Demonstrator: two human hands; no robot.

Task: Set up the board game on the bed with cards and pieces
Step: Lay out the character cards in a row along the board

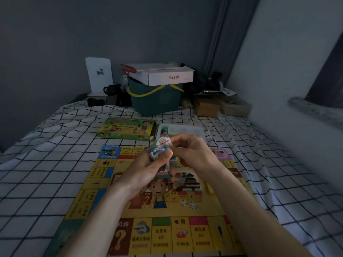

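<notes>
The yellow game board (104,184) lies flat on the checked bedsheet. Above its middle my left hand (148,167) grips a stack of small play-money cards (159,152). My right hand (193,151) pinches the top card (163,140), marked 1000, at the stack's upper end. Two white dice (188,204) sit on the board just right of centre. The green game box (128,129) lies beyond the board's far edge, with a clear plastic insert tray (187,130) holding a few small coloured pieces beside it on the right.
At the head of the bed stand a green bucket (156,101) with a white cardboard box (167,75) on top, a brown carton (206,107) and dark clutter. A wall and a stone ledge (313,110) run along the right.
</notes>
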